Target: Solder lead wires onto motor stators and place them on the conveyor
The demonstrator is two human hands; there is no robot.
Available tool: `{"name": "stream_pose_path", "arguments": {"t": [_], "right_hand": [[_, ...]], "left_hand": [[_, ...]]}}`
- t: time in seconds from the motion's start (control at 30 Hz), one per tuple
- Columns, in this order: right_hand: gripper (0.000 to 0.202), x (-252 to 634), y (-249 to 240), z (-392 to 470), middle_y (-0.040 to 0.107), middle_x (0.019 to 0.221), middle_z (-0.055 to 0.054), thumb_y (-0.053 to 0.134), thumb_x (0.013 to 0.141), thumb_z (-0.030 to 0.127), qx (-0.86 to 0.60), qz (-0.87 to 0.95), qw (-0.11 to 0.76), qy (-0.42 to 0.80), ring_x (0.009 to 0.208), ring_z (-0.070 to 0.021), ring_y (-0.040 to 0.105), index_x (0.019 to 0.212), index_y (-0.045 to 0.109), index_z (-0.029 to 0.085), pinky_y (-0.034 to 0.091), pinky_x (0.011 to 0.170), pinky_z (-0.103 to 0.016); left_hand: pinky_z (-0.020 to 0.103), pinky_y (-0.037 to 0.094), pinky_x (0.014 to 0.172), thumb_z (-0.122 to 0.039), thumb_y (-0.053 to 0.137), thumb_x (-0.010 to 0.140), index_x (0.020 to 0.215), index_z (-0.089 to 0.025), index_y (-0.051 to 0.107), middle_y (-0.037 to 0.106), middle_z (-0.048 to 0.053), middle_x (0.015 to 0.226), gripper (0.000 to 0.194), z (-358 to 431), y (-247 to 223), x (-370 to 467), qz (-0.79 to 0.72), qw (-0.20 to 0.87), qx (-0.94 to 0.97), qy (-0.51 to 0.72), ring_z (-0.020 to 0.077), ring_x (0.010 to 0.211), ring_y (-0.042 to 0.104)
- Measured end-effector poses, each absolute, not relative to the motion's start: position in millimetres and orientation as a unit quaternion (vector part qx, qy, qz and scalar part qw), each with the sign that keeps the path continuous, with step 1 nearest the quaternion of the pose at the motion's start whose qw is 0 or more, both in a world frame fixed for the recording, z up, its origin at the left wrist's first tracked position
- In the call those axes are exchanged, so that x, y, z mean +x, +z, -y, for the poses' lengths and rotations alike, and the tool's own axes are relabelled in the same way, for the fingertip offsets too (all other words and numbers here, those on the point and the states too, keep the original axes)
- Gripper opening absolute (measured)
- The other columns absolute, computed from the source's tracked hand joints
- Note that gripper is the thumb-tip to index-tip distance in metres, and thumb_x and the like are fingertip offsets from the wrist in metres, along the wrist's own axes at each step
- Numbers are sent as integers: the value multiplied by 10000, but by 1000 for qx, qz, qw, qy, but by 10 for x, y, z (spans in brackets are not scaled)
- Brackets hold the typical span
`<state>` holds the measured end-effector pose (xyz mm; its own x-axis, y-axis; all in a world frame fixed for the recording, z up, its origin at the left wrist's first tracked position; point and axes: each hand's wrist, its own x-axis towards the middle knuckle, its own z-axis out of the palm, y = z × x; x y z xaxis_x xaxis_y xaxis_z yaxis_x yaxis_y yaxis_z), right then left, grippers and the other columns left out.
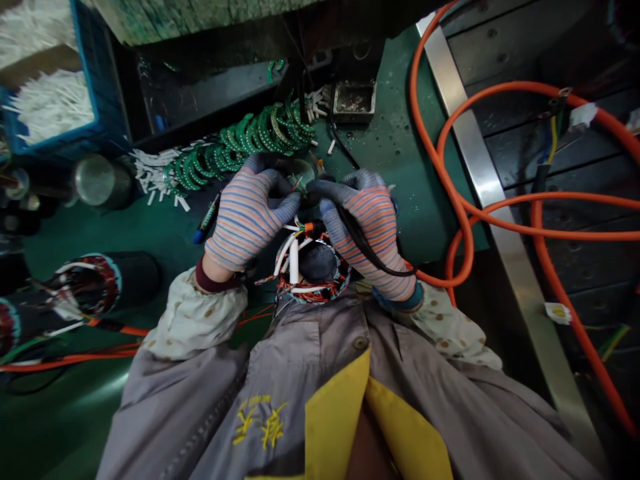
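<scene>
Both my hands wear striped knit gloves with grey fingers and meet over a motor stator (313,277). My left hand (257,207) is closed in a pinch at a small green piece with thin wires (300,183), partly hidden by the fingers. My right hand (367,220) is closed beside it, around a black cable (363,243) that drapes across the glove toward the wrist. The cable's front end is dark and unclear. The stator sits upright against my lap, with copper windings, white sleeves and an orange-wrapped bundle of leads on top.
Curved green circuit boards (215,157) lie in a row behind my hands. White sleeves fill a blue bin (113,113). A marker (206,223), a metal dish (354,101) and more stators (120,283) stand around. Orange cable (465,240) loops over the metal rail (480,153).
</scene>
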<state>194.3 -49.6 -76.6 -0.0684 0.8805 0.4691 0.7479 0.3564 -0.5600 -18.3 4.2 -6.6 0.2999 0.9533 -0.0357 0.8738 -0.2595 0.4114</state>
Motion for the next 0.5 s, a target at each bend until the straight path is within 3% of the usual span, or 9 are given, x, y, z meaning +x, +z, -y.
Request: {"name": "stream_pose_path", "arguments": {"t": [0.17, 0.37, 0.5], "right_hand": [[338, 1902, -740, 384, 779, 1200, -85, 818, 1096, 314, -569, 738, 345, 115, 1128, -315, 749, 1420, 910, 304, 655, 1032, -487], [413, 1887, -555, 443, 812, 1340, -113, 671, 1189, 321, -601, 747, 260, 116, 1227, -370, 748, 1538, 889, 361, 685, 1064, -560], [373, 1894, -544, 419, 804, 1326, -137, 735, 1158, 263, -600, 740, 271, 137, 1220, -345, 744, 1488, 907, 241, 642, 1118, -540]], "left_hand": [[499, 660, 1155, -397, 738, 1124, 1040, -237, 761, 801, 95, 1310, 183, -40, -98, -180, -572, 173, 794, 111, 317, 1267, 773], [508, 676, 1181, -357, 833, 1077, 990, -258, 776, 816, 97, 1251, 144, -63, -190, -212, -555, 169, 800, 155, 338, 1246, 775], [520, 690, 1166, -350, 840, 1079, 1036, -266, 793, 815, 91, 1255, 106, -63, -195, -249, -547, 178, 803, 158, 345, 1250, 778]]}}
